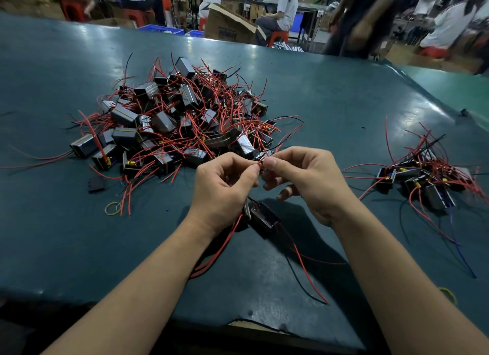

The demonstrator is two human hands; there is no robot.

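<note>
Plainly, left hand (pixel 222 185) and right hand (pixel 304 180) each pinch the red wire (pixel 260 162), grip tight. Its black module (pixel 264 217) sits beneath them.

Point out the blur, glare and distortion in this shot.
Head view: left hand and right hand pinching the red wire are sharp; glare patches on the green table; background people blurred; wide-angle lens curves the table's far edge.

At eleven o'clock from me a big heap of wired black units (pixel 182 116) sits on my green table (pixel 330 95); a smaller heap (pixel 428 174) lies at three o'clock, a yellow rubber band (pixel 106 209) at nine.
</note>
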